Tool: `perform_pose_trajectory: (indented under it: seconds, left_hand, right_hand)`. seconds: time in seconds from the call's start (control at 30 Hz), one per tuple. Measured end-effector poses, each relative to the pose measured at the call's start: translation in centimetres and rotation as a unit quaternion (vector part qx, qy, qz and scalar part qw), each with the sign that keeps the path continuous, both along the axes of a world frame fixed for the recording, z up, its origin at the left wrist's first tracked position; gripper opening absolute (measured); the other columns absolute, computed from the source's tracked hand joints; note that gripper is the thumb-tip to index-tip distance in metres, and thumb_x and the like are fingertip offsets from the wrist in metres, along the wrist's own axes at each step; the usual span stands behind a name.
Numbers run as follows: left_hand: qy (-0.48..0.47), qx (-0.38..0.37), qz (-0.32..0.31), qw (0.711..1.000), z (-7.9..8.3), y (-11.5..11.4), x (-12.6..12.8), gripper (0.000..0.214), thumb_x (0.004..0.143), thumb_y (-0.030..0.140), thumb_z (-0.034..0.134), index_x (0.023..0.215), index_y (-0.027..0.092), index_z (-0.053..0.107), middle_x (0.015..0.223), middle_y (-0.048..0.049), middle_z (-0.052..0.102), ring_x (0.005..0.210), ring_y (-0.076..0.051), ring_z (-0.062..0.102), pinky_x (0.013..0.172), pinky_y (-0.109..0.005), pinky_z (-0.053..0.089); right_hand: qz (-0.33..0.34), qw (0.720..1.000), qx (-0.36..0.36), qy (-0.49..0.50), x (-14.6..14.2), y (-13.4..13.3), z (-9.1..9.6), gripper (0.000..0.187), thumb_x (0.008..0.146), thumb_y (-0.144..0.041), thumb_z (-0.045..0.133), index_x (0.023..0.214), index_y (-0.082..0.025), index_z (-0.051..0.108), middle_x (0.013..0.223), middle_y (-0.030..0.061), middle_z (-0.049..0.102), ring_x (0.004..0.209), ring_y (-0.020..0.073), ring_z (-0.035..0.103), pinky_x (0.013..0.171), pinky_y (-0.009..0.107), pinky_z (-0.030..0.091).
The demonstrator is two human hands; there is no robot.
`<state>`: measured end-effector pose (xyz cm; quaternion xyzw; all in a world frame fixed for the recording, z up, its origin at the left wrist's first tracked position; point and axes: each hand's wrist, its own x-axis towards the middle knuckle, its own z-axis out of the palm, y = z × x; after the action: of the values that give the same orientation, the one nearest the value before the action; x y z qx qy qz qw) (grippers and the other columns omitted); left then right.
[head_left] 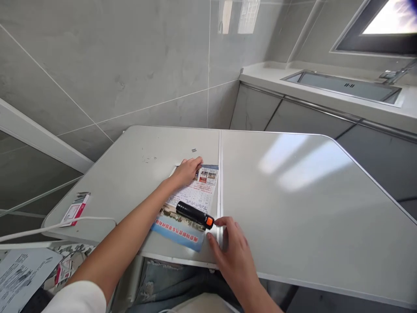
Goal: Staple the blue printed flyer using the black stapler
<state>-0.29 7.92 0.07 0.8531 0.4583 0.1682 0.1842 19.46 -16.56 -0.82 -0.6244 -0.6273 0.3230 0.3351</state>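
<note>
A printed leaflet (195,191) with a blue lower band lies on the left half of the folding table, its lettering upside down from here. My left hand (186,171) is at its far edge, fingers closed together on the paper; their tips are partly hidden. Across the leaflet rests a black stapler (192,214) with an orange part at its right end. My right hand (233,250) is beside that end, thumb and index finger apart, the index tip close to the stapler. I cannot tell whether it touches.
Small staple strips (194,150) lie beyond the leaflet. At the table's left edge sits a red-and-white staple box (76,209), near a white cable (87,218). A seam divides the tabletop (293,217). Beyond are a tiled wall and a counter with a sink (342,84).
</note>
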Motion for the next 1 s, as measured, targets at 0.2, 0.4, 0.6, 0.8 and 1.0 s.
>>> perform_pose_trajectory:
  seconds: [0.2,0.4,0.6,0.8,1.0]
  left_hand:
    - [-0.13,-0.019,-0.009,0.991,0.4,0.8,1.4,0.018,0.107,0.029,0.037,0.092,0.023,0.045,0.077,0.0019,0.054,0.071,-0.018,0.046,0.074,-0.031,0.036]
    - [-0.181,0.025,0.025,0.983,-0.9,0.5,1.2,0.018,0.107,0.03,0.037,0.092,0.023,0.044,0.081,0.0012,0.056,0.075,-0.018,0.049,0.08,-0.032,0.038]
    - [-0.154,0.058,0.059,0.985,-1.6,0.2,1.9,0.018,0.109,0.026,0.036,0.095,0.023,0.046,0.088,0.0,0.062,0.085,-0.02,0.057,0.092,-0.036,0.036]
    - [-0.142,0.076,0.097,0.982,-1.2,-0.2,2.2,0.014,0.107,0.021,0.038,0.096,0.024,0.047,0.091,-0.0012,0.064,0.09,-0.022,0.06,0.091,-0.037,0.037]
    - [-0.08,0.077,0.105,0.988,0.0,-0.4,2.8,0.014,0.104,0.017,0.04,0.1,0.023,0.051,0.096,-0.0049,0.069,0.096,-0.026,0.063,0.09,-0.039,0.038]
  right_hand:
    - [-0.051,0.999,-0.003,0.005,-1.4,-0.9,-0.3,0.032,0.091,-0.028,0.063,0.122,-0.027,0.055,0.098,0.0038,0.066,0.083,0.0237,0.063,0.075,0.037,0.055]
    - [-0.052,0.999,-0.001,0.013,-1.1,2.4,-0.3,0.052,0.084,-0.022,0.069,0.134,-0.026,0.055,0.113,0.0063,0.064,0.097,0.0262,0.064,0.087,0.043,0.056]
    - [-0.037,0.999,0.016,0.007,-1.7,4.8,0.2,0.029,0.079,-0.021,0.079,0.106,-0.029,0.072,0.132,0.0094,0.06,0.12,0.033,0.056,0.102,0.05,0.051]
    - [-0.018,0.998,0.033,0.044,-2.6,6.0,0.1,0.026,0.077,-0.015,0.075,0.099,-0.025,0.067,0.112,0.0064,0.069,0.11,0.0306,0.058,0.096,0.046,0.051]
    - [-0.031,0.993,0.072,0.085,-2.3,6.1,0.4,0.014,0.086,-0.02,0.065,0.1,-0.022,0.064,0.102,0.006,0.066,0.092,0.0231,0.063,0.081,0.036,0.054]
